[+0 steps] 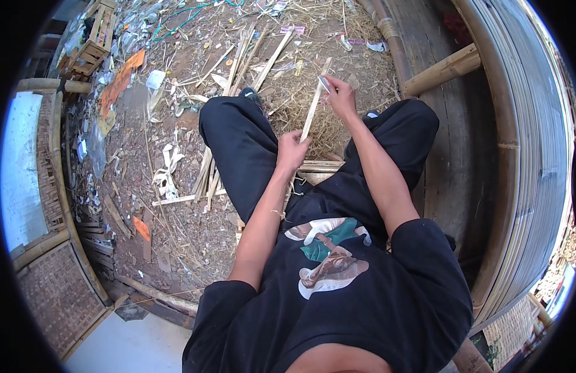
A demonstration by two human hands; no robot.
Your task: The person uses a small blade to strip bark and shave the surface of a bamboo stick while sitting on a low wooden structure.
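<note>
My left hand (pixel 293 150) is closed round the lower end of a pale, flat bamboo strip (pixel 311 113), between my knees. The strip slants up and away to the right. My right hand (pixel 341 98) is closed on a small knife (pixel 324 83) with a shiny, light blade, held against or close beside the strip's upper part. Fingers hide most of the knife's handle. Under the strip lies a heap of thin, dry shavings (pixel 303 115).
Loose bamboo strips (pixel 243 59) lie ahead on the littered dirt, more beside my left leg. A wooden crate (pixel 94 40) stands far left, near an orange scrap (pixel 121 82). Bamboo poles (pixel 443 68) and dark planks (pixel 450 149) bound the right; woven panels (pixel 61 283) the left.
</note>
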